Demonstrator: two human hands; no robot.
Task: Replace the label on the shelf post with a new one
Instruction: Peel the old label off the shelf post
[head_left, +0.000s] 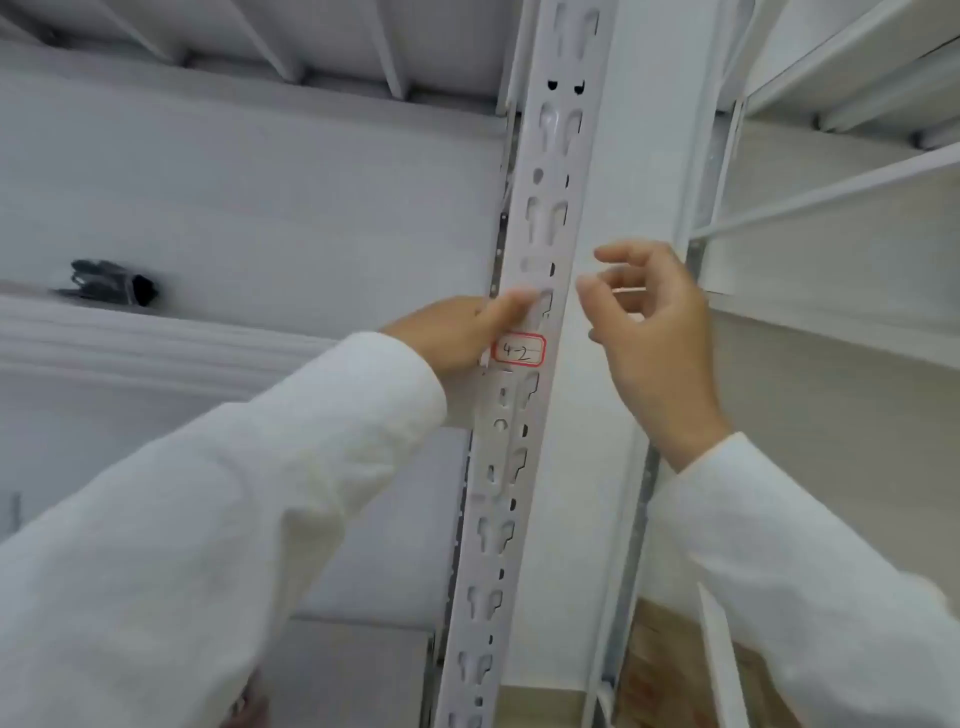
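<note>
A white label (518, 351) with a red border and handwritten "4-2" sits on the front of the grey slotted shelf post (540, 208). My left hand (457, 335) rests against the post's left edge, thumb pressed on the post just above the label. My right hand (649, 332) hovers to the right of the post, fingers curled and apart, not touching the label. A thin pale strip shows between its fingers; I cannot tell what it is. Both arms wear white sleeves.
White shelves run left (156, 332) and right (831, 322) of the post. A black object (111, 283) lies on the left shelf. Shelf undersides with ribs (260, 47) are overhead. A cardboard box (660, 670) sits low on the right.
</note>
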